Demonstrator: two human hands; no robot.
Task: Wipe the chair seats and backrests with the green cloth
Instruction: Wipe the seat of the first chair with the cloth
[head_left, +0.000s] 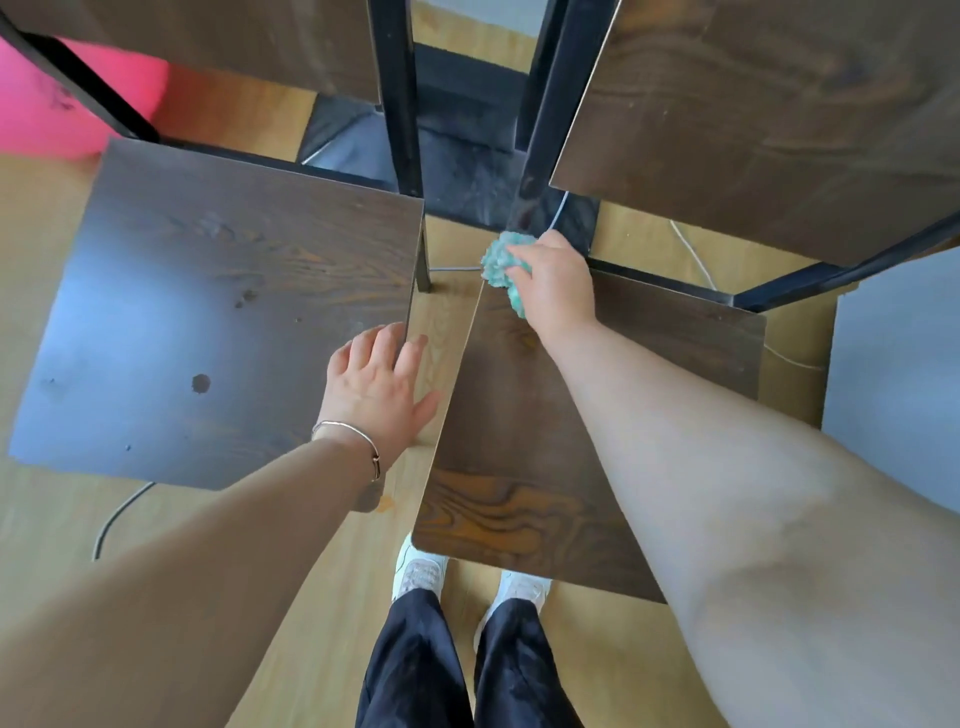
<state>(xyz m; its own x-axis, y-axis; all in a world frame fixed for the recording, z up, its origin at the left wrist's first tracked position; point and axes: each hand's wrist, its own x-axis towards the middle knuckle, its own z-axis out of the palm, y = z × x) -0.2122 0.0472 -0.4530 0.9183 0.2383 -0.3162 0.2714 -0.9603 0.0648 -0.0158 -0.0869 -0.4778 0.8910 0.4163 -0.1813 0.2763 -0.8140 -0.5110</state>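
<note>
**Cloth at far corner of right seat**

The right hand (558, 283) presses a bunched, fluffy green cloth (501, 262) on the far left corner of the right dark wood-grain chair seat (519, 441), fingers curled round it. The left hand (374, 384), fingers straight and spread, holds nothing and lies at the right edge of the left dark wooden chair seat (208, 312), which shows spots. The floor is light wood plank (52, 519), with a grey cable (111, 519) on it.

Teal against dark wood grain
The cloth (500, 266) is mottled teal-green; chair seats (223, 312) dark brown with amber grain; frames (397, 93) black; floor (613, 665) pale honey planks.
</note>
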